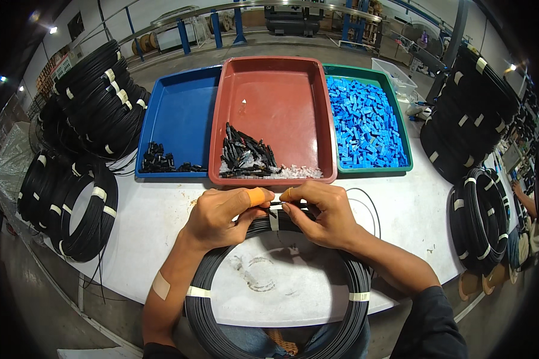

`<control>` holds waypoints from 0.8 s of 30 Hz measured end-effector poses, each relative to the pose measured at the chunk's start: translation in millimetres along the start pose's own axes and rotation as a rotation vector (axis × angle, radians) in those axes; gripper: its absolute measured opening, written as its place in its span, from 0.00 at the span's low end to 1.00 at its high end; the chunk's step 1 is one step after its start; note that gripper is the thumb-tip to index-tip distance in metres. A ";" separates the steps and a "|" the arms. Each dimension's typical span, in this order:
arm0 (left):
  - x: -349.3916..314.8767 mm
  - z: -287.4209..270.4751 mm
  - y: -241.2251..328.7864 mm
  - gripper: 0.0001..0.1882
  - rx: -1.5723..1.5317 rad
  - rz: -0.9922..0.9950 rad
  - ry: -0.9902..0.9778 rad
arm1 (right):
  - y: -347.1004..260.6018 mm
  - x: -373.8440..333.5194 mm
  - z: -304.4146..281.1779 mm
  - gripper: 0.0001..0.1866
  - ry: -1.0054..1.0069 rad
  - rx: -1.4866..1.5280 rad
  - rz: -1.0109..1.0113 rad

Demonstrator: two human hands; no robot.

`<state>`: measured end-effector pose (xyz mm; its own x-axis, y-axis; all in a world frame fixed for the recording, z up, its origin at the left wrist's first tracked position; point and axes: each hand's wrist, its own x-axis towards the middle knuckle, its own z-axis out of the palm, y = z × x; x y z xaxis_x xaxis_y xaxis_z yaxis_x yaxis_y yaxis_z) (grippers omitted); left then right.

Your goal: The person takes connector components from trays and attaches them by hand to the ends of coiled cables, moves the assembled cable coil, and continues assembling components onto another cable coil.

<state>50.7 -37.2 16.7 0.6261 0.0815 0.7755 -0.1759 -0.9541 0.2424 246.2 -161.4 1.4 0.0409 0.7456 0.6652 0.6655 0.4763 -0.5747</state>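
My left hand (224, 216) and my right hand (322, 214) meet above the far side of a large coil of black cable (356, 317). Both are closed in a pinch, with a short piece of thin black cable (278, 204) running between the fingertips. Whether a small part sits on its end is hidden by the fingers. Orange covers wrap a finger on each hand. Pale tape bands bind the coil, which lies partly on the white table and overhangs its near edge. A thin loose loop of cable (377, 215) curves out beyond my right wrist.
Beyond my hands stand a blue tray (182, 102) with black connector parts, a red tray (275, 90) with black parts and clear pieces, and a green tray (401, 137) full of blue clips (368, 125). Stacked cable coils (96, 102) flank the left; more coils (470, 113) stand right.
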 end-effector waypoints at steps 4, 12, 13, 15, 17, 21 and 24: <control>-1.0 2.5 -1.5 0.19 -0.067 -0.080 -0.010 | 2.7 -0.9 0.4 0.05 -0.012 -0.007 -0.009; 3.0 1.2 1.7 0.22 -0.378 -0.390 -0.081 | 3.0 -1.5 -0.2 0.04 -0.014 -0.020 0.051; 1.9 2.9 0.1 0.22 -0.372 -0.358 -0.084 | 4.7 -1.8 0.9 0.04 0.014 -0.006 0.015; 0.5 5.6 -1.5 0.23 -0.367 -0.326 -0.089 | 2.2 -0.7 0.3 0.04 0.006 -0.012 0.011; -0.7 7.8 -2.2 0.24 -0.416 -0.462 -0.058 | 2.5 -0.9 0.2 0.05 -0.002 -0.018 0.008; -0.2 10.9 -1.8 0.19 -0.413 -0.524 0.017 | 4.7 -1.5 0.9 0.07 -0.021 -0.069 -0.043; 0.6 10.3 -0.6 0.15 -0.327 -0.473 0.018 | 3.9 -1.5 0.4 0.07 -0.031 -0.092 -0.050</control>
<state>59.0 -39.6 11.0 0.6810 0.4858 0.5479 -0.1075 -0.6738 0.7311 248.4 -160.5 -2.1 -0.0163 0.7368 0.6760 0.7318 0.4695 -0.4940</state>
